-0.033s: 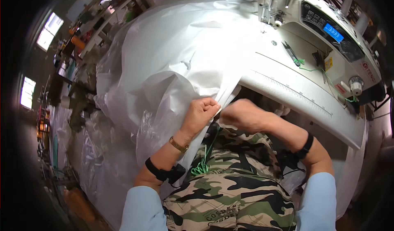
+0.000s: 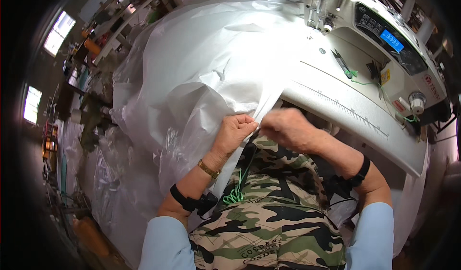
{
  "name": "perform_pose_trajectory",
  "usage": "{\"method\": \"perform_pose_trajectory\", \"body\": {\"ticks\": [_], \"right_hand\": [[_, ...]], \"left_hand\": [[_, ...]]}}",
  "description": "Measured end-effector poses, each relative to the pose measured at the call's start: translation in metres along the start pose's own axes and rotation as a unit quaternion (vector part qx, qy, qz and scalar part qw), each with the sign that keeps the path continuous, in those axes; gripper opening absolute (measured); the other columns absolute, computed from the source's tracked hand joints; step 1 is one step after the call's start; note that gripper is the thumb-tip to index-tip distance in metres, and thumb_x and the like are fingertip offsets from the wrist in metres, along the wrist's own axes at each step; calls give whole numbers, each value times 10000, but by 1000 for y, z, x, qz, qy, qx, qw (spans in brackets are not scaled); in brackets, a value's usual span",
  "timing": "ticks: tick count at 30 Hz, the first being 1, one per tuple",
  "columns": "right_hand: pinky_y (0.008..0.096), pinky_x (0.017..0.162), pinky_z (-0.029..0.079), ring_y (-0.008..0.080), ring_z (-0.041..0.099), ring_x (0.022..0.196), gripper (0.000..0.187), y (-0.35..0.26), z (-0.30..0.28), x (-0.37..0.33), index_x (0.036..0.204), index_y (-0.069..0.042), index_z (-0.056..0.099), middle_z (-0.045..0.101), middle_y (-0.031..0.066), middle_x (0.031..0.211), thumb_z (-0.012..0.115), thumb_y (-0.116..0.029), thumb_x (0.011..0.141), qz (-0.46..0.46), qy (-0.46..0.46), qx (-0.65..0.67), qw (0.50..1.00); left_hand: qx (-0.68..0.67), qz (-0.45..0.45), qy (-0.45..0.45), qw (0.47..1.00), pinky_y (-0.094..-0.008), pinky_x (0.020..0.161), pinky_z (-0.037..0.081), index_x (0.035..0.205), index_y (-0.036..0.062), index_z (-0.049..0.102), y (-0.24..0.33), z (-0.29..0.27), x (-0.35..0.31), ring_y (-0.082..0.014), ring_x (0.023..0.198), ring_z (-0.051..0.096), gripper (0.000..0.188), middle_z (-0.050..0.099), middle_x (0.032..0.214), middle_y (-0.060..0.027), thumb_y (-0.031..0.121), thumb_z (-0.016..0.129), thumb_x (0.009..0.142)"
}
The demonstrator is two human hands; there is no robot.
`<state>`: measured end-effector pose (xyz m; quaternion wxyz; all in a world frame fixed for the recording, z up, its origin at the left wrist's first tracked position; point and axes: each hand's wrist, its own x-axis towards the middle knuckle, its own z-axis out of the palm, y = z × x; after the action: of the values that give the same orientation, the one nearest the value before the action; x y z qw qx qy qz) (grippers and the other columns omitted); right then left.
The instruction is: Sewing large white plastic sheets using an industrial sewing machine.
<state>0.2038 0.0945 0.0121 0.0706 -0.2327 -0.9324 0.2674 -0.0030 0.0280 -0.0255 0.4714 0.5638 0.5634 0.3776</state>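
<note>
A large sheet of thin white fabric (image 2: 192, 49) spreads over the sewing table and hangs down toward my lap. My left hand (image 2: 236, 128) pinches its folded edge between thumb and fingertips, just left of the table's near edge. Close beside it, almost touching, my right hand (image 2: 290, 131) is curled with its fingers bent toward the same fold. Motion blurs the right fingers, and whatever they grip is hidden. At the upper right stands a white sewing machine (image 2: 355, 1) with a lit blue display.
Small thread snips (image 2: 342, 63) lie on the machine bed beside green thread. A ruler scale (image 2: 341, 107) runs along the table's near edge. Green thread (image 2: 234, 194) lies on my camouflage apron (image 2: 283, 217). Crumpled clear plastic (image 2: 113, 169) lies at the left.
My right hand has shifted slightly up and to the right, and a bit of white fabric beneath it no longer shows. My left hand keeps its pinch in the same place.
</note>
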Motion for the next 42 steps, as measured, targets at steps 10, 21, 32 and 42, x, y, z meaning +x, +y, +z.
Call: {"method": "perform_pose_trajectory", "body": {"ticks": [10,21,32,42], "right_hand": [[371,929,431,201,559,1020,118,22,-16,11,958,-110,655,612,17,1021,646,-177,860,-218,116,-122,961],[355,826,428,201,545,864,129,16,-7,10,858,-101,612,554,35,859,691,-190,810,-218,161,-144,952],[352,800,437,203,546,827,141,12,-5,9,861,-89,632,549,40,835,712,-192,806,-194,164,-147,956],[330,763,446,198,600,794,119,29,-36,17,875,-88,677,640,32,807,752,-145,804,-151,158,-54,974]], "left_hand": [[-369,-170,-66,911,-171,639,458,921,19,677,-7,-1,-3,-32,704,564,94,647,810,34,108,704,906],[412,286,141,853,-370,694,466,1138,8,625,55,26,-43,-290,794,571,517,578,887,-111,131,844,686],[360,261,186,876,-369,656,531,1341,2,535,45,37,-35,-317,766,677,579,681,894,-146,-6,723,794],[143,229,160,949,-321,605,494,1227,14,649,38,23,-31,-240,618,597,366,632,840,-163,-75,596,876]]}}
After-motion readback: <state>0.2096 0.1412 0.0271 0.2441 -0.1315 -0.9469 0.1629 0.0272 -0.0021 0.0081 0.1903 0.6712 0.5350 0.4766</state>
